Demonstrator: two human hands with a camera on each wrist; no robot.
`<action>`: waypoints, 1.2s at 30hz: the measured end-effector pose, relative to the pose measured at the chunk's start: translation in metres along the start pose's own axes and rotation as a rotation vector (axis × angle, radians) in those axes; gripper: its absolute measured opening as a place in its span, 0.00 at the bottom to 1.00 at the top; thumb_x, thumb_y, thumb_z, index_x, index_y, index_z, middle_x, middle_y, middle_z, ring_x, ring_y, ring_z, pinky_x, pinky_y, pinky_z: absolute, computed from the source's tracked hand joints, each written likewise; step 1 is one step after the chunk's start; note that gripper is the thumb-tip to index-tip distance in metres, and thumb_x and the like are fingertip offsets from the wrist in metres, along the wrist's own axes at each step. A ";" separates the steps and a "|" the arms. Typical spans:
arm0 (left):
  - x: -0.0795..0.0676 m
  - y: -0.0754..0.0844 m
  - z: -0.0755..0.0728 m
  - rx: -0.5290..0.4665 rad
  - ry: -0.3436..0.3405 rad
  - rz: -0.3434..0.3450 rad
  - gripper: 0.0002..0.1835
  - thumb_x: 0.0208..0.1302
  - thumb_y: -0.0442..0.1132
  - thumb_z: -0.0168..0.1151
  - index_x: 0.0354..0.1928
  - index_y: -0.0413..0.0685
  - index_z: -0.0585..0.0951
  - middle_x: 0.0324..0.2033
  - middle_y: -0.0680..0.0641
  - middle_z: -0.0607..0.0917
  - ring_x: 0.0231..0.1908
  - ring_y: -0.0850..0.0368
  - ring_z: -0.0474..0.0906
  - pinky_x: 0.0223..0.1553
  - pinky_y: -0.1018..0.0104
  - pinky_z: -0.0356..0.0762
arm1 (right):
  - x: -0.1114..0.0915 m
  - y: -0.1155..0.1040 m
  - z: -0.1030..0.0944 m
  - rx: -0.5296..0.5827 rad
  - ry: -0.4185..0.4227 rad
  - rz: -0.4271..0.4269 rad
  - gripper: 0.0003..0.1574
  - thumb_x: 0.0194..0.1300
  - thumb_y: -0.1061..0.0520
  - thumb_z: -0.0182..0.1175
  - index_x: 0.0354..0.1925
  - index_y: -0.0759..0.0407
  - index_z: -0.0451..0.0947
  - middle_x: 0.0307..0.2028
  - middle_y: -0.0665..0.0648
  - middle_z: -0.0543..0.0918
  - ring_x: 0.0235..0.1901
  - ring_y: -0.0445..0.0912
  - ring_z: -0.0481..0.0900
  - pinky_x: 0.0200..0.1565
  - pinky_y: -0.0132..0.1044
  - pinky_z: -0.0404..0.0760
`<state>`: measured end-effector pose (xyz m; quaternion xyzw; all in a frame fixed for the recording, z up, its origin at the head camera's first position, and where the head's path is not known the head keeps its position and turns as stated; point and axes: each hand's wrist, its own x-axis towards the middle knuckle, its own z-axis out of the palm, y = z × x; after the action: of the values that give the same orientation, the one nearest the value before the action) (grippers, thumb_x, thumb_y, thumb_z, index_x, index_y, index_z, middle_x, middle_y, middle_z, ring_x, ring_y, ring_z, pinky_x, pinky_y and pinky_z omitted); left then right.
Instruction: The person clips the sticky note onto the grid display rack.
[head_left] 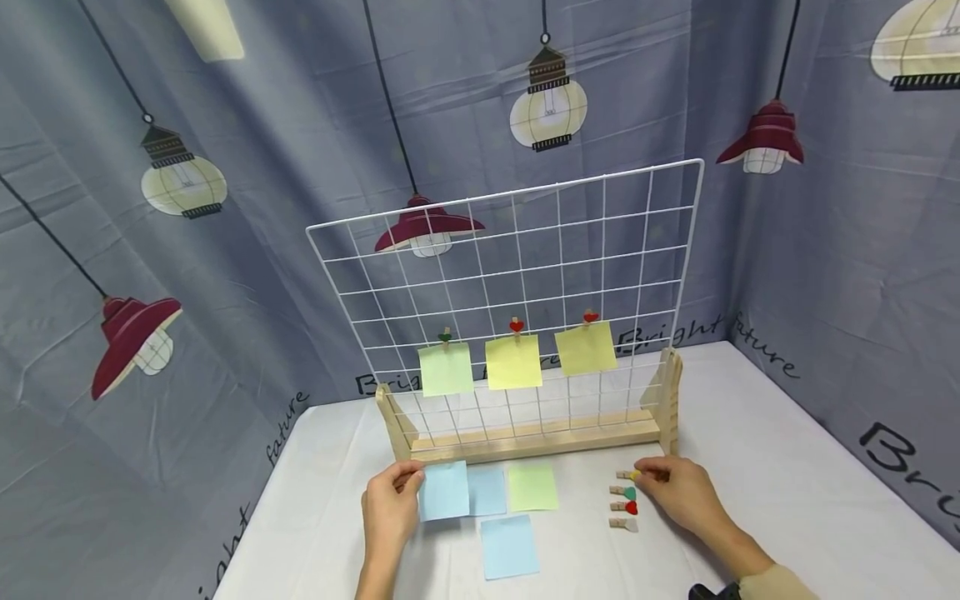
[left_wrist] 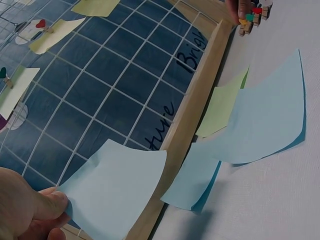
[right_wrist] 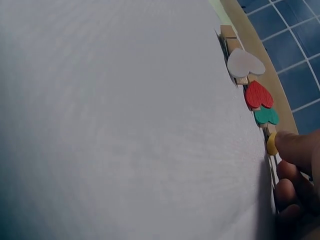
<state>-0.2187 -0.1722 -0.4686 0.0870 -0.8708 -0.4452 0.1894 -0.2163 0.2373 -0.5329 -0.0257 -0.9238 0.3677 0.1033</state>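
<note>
Nearest the camera, wearing a beige sleeve (head_left: 776,583) and reaching over the desk (head_left: 585,554) with the right hand (head_left: 678,493), in front of the right end of the wire grid (head_left: 521,272). Grasping the yellow-heart clip (head_left: 626,475) between thumb and finger, seemingly by its heart, without showing clearly whether lifting it off the desk. Pinching a blue note (head_left: 444,493) by its left edge with the fingers of the left hand (head_left: 392,502), in front of the grid's left end, and holding it partly over a second blue note (head_left: 489,492). Working beside a green note (head_left: 532,487) in front of the grid's middle, with a third blue note (head_left: 510,547) lying farther out from the grid. Facing three notes clipped low on the grid: pale green (head_left: 446,371), yellow (head_left: 513,363), yellow again (head_left: 587,350). Probably risking dragging the second blue note along, because of that overlap. Also risking creasing or flopping the held note, gripping thin paper by one edge only. Possibly nudging the green-heart clip (head_left: 626,492) out of line, working so close beside it, or even the red-heart clip (head_left: 627,507) and white-heart clip (head_left: 622,524), farther out from the grid. Perhaps fumbling the yellow-heart clip too, pinching it for too little leverage.
</note>
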 end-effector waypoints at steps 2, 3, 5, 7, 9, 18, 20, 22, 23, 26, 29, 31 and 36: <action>0.001 -0.001 0.001 -0.001 0.003 0.000 0.05 0.63 0.31 0.70 0.38 0.48 0.90 0.32 0.49 0.91 0.34 0.56 0.85 0.36 0.63 0.79 | 0.001 -0.002 0.000 -0.005 0.014 -0.004 0.10 0.63 0.59 0.70 0.43 0.61 0.89 0.37 0.57 0.89 0.35 0.45 0.81 0.36 0.38 0.76; 0.002 -0.001 0.001 -0.002 0.002 -0.002 0.05 0.63 0.31 0.70 0.38 0.48 0.90 0.32 0.49 0.91 0.35 0.56 0.85 0.36 0.64 0.80 | 0.001 -0.002 0.000 -0.004 0.020 -0.004 0.09 0.63 0.59 0.70 0.42 0.61 0.89 0.37 0.57 0.89 0.36 0.46 0.81 0.37 0.39 0.76; 0.003 -0.002 0.002 -0.004 0.002 -0.005 0.05 0.63 0.32 0.70 0.38 0.49 0.90 0.32 0.49 0.91 0.35 0.56 0.85 0.37 0.64 0.80 | 0.002 -0.003 0.000 -0.005 0.025 0.001 0.08 0.63 0.58 0.71 0.40 0.59 0.89 0.37 0.57 0.89 0.36 0.46 0.82 0.37 0.40 0.77; 0.004 -0.003 0.002 -0.008 0.002 -0.009 0.05 0.64 0.32 0.70 0.38 0.49 0.90 0.33 0.49 0.91 0.35 0.56 0.86 0.37 0.65 0.80 | 0.003 -0.003 0.000 -0.006 0.027 0.007 0.06 0.63 0.57 0.71 0.39 0.58 0.90 0.37 0.56 0.89 0.36 0.46 0.81 0.38 0.40 0.76; 0.005 -0.003 0.002 -0.011 0.000 -0.010 0.05 0.64 0.32 0.70 0.38 0.49 0.90 0.33 0.50 0.91 0.35 0.57 0.85 0.37 0.66 0.80 | 0.003 -0.003 -0.001 -0.002 0.025 0.013 0.06 0.64 0.57 0.71 0.39 0.57 0.90 0.36 0.56 0.89 0.36 0.46 0.81 0.37 0.40 0.76; 0.004 0.000 0.002 -0.025 -0.003 -0.006 0.05 0.64 0.32 0.70 0.38 0.49 0.91 0.33 0.49 0.91 0.35 0.57 0.86 0.36 0.67 0.79 | 0.000 -0.006 -0.006 0.028 0.025 0.013 0.04 0.66 0.58 0.69 0.40 0.57 0.88 0.36 0.54 0.88 0.35 0.45 0.79 0.36 0.37 0.74; 0.004 0.000 0.001 -0.020 0.001 -0.004 0.05 0.64 0.32 0.70 0.38 0.49 0.91 0.33 0.49 0.91 0.35 0.57 0.86 0.35 0.67 0.79 | -0.002 -0.007 -0.009 0.042 0.018 0.026 0.05 0.68 0.58 0.67 0.42 0.57 0.86 0.39 0.56 0.88 0.38 0.47 0.81 0.38 0.38 0.75; 0.004 -0.001 0.001 -0.017 0.000 -0.010 0.05 0.64 0.32 0.70 0.38 0.50 0.91 0.33 0.49 0.91 0.35 0.57 0.86 0.35 0.67 0.80 | -0.003 -0.009 -0.011 0.053 0.009 0.037 0.06 0.70 0.58 0.65 0.44 0.56 0.84 0.43 0.59 0.88 0.41 0.49 0.83 0.39 0.40 0.77; 0.003 -0.001 0.000 -0.017 0.000 -0.013 0.06 0.64 0.32 0.70 0.38 0.50 0.91 0.33 0.49 0.91 0.35 0.57 0.86 0.36 0.67 0.80 | -0.003 -0.010 -0.013 0.057 0.008 0.034 0.06 0.72 0.57 0.64 0.45 0.56 0.83 0.46 0.60 0.88 0.43 0.51 0.84 0.40 0.40 0.78; 0.003 -0.002 0.000 -0.021 -0.001 -0.014 0.06 0.64 0.32 0.70 0.38 0.50 0.91 0.33 0.49 0.91 0.36 0.56 0.86 0.36 0.66 0.80 | -0.003 -0.018 -0.016 0.075 0.003 0.026 0.07 0.74 0.56 0.61 0.48 0.56 0.81 0.47 0.60 0.88 0.44 0.50 0.85 0.40 0.39 0.80; 0.003 -0.002 -0.001 -0.024 -0.006 -0.009 0.05 0.64 0.32 0.70 0.38 0.50 0.91 0.33 0.49 0.91 0.37 0.56 0.86 0.37 0.65 0.80 | -0.001 -0.029 -0.017 0.103 0.000 0.008 0.07 0.75 0.56 0.62 0.48 0.56 0.81 0.42 0.57 0.88 0.40 0.46 0.84 0.37 0.33 0.80; 0.003 -0.002 -0.001 -0.028 -0.007 0.000 0.05 0.64 0.32 0.70 0.38 0.50 0.91 0.33 0.49 0.91 0.37 0.55 0.86 0.36 0.65 0.80 | 0.000 -0.037 -0.018 0.124 0.004 0.000 0.06 0.73 0.57 0.63 0.47 0.55 0.82 0.40 0.54 0.88 0.39 0.44 0.84 0.37 0.30 0.80; 0.003 -0.002 0.001 -0.029 -0.005 -0.002 0.05 0.64 0.32 0.70 0.38 0.50 0.91 0.33 0.49 0.92 0.37 0.56 0.87 0.36 0.66 0.80 | 0.005 -0.056 -0.018 0.139 0.021 -0.044 0.09 0.68 0.61 0.68 0.47 0.56 0.85 0.41 0.54 0.89 0.41 0.47 0.85 0.40 0.31 0.81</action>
<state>-0.2214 -0.1741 -0.4701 0.0842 -0.8646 -0.4584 0.1880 -0.2162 0.2093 -0.4815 -0.0021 -0.8952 0.4285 0.1227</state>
